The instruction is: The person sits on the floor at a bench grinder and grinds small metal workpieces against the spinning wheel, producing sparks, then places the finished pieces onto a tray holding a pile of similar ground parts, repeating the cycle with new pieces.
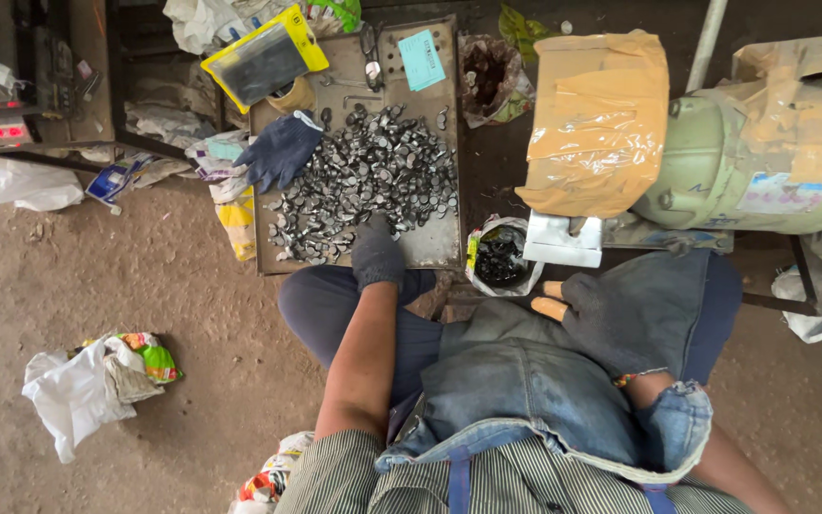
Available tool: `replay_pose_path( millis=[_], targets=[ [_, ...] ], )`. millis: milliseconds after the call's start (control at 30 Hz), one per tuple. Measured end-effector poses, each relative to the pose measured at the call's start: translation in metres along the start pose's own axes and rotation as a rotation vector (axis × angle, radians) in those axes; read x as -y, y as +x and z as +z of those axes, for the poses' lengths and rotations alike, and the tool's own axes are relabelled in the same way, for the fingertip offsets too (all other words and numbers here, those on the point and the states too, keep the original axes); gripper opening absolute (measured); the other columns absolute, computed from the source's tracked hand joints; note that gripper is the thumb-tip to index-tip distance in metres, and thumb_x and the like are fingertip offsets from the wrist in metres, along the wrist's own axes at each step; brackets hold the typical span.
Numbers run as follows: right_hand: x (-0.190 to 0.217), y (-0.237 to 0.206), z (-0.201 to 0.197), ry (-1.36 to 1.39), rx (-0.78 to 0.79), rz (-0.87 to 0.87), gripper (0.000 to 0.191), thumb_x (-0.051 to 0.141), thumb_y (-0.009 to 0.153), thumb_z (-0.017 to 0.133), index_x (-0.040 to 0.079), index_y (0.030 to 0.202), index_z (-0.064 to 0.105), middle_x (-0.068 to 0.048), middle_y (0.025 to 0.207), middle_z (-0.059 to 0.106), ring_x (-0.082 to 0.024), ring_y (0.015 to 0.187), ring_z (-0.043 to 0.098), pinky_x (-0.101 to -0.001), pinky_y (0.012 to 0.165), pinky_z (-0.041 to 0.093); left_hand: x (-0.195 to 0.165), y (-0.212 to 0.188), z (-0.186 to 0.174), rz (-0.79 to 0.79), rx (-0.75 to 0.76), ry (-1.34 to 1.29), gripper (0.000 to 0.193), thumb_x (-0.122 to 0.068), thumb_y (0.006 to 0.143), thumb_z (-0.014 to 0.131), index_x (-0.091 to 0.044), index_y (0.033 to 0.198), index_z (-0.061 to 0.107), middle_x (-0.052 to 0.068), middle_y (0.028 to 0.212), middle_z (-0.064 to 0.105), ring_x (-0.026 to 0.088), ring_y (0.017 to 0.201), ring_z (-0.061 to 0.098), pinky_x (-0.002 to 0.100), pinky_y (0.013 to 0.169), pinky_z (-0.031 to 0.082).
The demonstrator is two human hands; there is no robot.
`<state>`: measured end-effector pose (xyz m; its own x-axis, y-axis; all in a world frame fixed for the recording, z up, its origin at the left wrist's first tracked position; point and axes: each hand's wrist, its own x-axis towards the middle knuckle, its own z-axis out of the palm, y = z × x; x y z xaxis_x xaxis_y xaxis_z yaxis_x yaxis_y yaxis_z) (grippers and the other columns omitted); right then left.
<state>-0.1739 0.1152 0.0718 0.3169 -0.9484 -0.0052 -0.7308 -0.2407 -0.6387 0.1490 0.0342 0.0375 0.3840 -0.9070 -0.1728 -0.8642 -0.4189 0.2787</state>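
My gloved left hand [377, 253] rests, fingers together, on the heaped small metal parts [373, 171]; a careless sweep risks spilling them off the tray [435, 249], while my right hand [601, 319] lies spread on my knee.

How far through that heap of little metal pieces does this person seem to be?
Done: a small white bag beside the flat metal tray already holds dark pieces. In hand: the gloved left hand rests on the heap of small dark metal pieces; the gloved right hand lies on the lap by the pale green machine. Left: most of the heap still covers the tray.
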Motion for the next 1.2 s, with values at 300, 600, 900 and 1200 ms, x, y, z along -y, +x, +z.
replay_pose_path(
  millis=[300,600,900,1200],
  targets=[
    [0.045,0.011,-0.043,0.079,0.082,-0.17,0.06,0.034,0.077,0.083,0.001,0.124,0.067,-0.014,0.088,0.063,-0.032,0.075,0.063,-0.0428,0.063,0.049,-0.051,-0.094,0.002,-0.272,0.757,-1.498,0.05,-0.003,0.099,0.065,-0.006,0.148,0.053,0.011,0.113,0.062,0.024,0.084,0.054,0.037,0.063,0.038],
    [0.053,0.005,-0.077,0.26,-0.189,-0.178,0.032,0.015,0.09,0.073,0.005,0.12,0.066,-0.009,0.103,0.068,-0.025,0.087,0.067,-0.0372,0.076,0.053,-0.11,-0.128,-0.014,0.298,0.718,-1.509,0.041,-0.007,0.102,0.06,-0.002,0.141,0.048,0.013,0.12,0.066,0.018,0.108,0.065,0.033,0.095,0.054],
    [0.029,0.028,-0.075,-0.067,-0.22,0.114,0.032,0.034,0.085,0.079,0.011,0.106,0.078,-0.01,0.091,0.068,-0.028,0.084,0.066,-0.0406,0.074,0.05,-0.135,-0.059,-0.016,1.027,-0.11,-0.485,0.036,-0.031,0.082,0.079,-0.01,0.108,0.067,0.017,0.11,0.066,0.042,0.101,0.064,0.051,0.088,0.051],
    [0.022,0.053,-0.088,-0.061,-0.21,-0.019,0.029,0.031,0.085,0.074,0.018,0.11,0.079,-0.007,0.104,0.073,-0.028,0.102,0.068,-0.0401,0.085,0.049,-0.148,-0.014,-0.002,1.18,0.252,-0.49,0.027,-0.029,0.089,0.074,-0.008,0.105,0.074,0.017,0.108,0.072,0.04,0.101,0.069,0.049,0.087,0.055]
  ],
)
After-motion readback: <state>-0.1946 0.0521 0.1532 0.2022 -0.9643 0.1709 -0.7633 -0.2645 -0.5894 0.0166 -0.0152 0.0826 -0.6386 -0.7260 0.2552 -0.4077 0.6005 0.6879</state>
